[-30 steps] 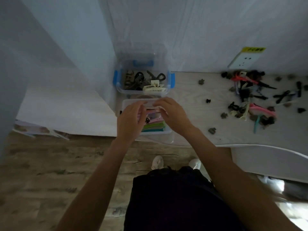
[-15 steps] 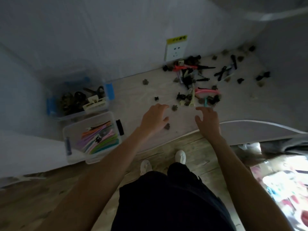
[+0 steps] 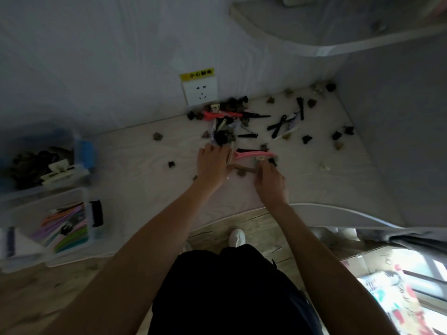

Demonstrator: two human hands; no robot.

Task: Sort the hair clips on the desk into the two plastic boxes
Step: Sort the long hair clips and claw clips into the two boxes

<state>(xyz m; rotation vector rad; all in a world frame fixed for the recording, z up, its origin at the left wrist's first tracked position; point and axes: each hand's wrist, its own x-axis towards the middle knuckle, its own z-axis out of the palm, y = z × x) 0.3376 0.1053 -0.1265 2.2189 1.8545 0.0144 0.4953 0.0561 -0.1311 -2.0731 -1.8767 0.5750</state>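
Many hair clips lie scattered on the pale desk (image 3: 145,180), thickest in a pile under the wall socket. A long pink clip (image 3: 254,155) lies between my hands. My left hand (image 3: 212,165) rests on the desk with its fingertips at the pink clip's left end, against a pale clip (image 3: 231,153). The fingers of my right hand (image 3: 268,180) curl at the pink clip's right end, by a small pale clip (image 3: 260,160). Blur hides whether either hand grips anything. At the left, the blue-latched box (image 3: 82,151) holds claw clips. The nearer clear box (image 3: 48,201) holds flat coloured clips.
A wall socket (image 3: 199,91) with a yellow label sits just behind the pile. A second pink clip (image 3: 222,114) and several black long clips (image 3: 280,124) lie further back. Small dark claw clips (image 3: 306,139) dot the right side. The desk's curved front edge (image 3: 338,209) runs below my wrists.
Both hands left the near box at the left and swung right across the desk. They now reach forward into the pile, at the long pink clip. The view has turned right with them.
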